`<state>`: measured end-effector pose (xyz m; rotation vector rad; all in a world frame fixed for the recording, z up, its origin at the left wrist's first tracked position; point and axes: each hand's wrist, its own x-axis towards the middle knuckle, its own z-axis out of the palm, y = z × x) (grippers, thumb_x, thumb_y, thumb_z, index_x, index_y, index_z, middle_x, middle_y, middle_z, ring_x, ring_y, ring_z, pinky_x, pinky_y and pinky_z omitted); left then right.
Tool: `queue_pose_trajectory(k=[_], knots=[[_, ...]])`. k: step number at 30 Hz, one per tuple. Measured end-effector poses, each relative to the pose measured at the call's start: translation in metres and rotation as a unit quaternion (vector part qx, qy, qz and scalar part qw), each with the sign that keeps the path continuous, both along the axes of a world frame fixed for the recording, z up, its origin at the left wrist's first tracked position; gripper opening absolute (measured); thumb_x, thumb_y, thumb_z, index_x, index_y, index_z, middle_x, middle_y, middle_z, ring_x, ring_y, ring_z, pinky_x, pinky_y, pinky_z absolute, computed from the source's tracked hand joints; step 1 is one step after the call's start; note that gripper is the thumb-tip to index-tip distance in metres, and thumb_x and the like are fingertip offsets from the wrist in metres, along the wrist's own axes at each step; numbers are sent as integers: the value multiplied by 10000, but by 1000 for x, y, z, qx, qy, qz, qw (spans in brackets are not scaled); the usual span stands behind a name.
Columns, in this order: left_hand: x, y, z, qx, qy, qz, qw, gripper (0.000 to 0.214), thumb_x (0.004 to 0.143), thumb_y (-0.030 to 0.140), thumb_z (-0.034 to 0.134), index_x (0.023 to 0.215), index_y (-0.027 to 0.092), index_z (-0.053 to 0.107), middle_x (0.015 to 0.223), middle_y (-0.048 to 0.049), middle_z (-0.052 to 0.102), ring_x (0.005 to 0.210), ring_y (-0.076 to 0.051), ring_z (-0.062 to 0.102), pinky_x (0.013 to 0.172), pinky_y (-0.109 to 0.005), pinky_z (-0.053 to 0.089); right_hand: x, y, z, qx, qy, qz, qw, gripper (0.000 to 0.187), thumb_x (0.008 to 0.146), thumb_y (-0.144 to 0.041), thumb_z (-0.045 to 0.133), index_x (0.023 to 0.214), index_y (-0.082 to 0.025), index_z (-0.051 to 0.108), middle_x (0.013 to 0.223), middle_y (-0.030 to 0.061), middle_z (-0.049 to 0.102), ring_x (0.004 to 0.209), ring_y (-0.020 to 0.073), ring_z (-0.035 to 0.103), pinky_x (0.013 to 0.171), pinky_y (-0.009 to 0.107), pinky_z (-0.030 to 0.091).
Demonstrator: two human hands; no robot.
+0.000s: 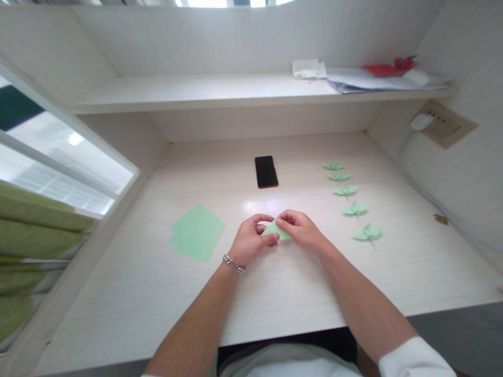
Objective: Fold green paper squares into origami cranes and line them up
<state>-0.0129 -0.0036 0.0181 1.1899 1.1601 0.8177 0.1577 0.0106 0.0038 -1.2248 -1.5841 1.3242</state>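
A small folded piece of green paper (275, 231) sits between my two hands just above the desk (275, 293). My left hand (251, 240), with a metal bracelet at the wrist, pinches its left side between thumb and fingers. My right hand (302, 229) pinches the top and right side. Both hands are closed on the paper, which is partly hidden by the fingers.
A stack of flat green paper sheets (196, 232) lies left of my hands. Several folded green paper cranes (356, 209) stand in a row on the right. A black phone (266, 171) lies further back. The shelf (204, 91) above holds white papers and a red paper figure (393, 67).
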Motion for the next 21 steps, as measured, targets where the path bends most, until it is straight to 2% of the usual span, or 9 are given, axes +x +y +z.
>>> queue_pose_trajectory(k=[5,10,15,17,21], knots=[[1,0,-2,19,16,-15,1000,429,671,202,729,1050,150,534,617,-8,682,552,-160,650,568,-262,508,-2,1,-6,-23,29,-25,999,184,808,-352,559,780,-171,581,681,-14,543,601,121,471,549,243,365],[1,-2,-4,30,36,-34,998,471,677,207,712,1102,167,512,616,6,673,580,-180,665,558,-262,493,-3,2,-7,-38,26,-9,999,210,806,-374,559,785,-169,599,703,-5,553,625,129,487,572,250,379],[3,-3,-6,48,46,-45,997,474,699,216,684,1134,187,498,644,20,669,609,-167,661,571,-252,479,-3,-1,-1,-103,84,-18,991,230,791,-391,571,742,-167,553,668,-14,522,606,127,479,568,255,377],[2,-3,-7,65,67,-43,995,480,702,221,682,1146,201,501,661,19,677,609,-156,650,566,-241,464,-1,-1,0,-95,83,0,992,233,799,-396,572,760,-166,563,688,-13,529,623,126,479,585,254,375],[0,-3,-8,89,97,-40,991,475,704,237,684,1149,205,523,667,9,691,604,-150,635,561,-234,443,2,0,-2,-38,11,14,999,237,817,-387,559,736,-165,574,683,-17,524,629,120,456,584,245,351]])
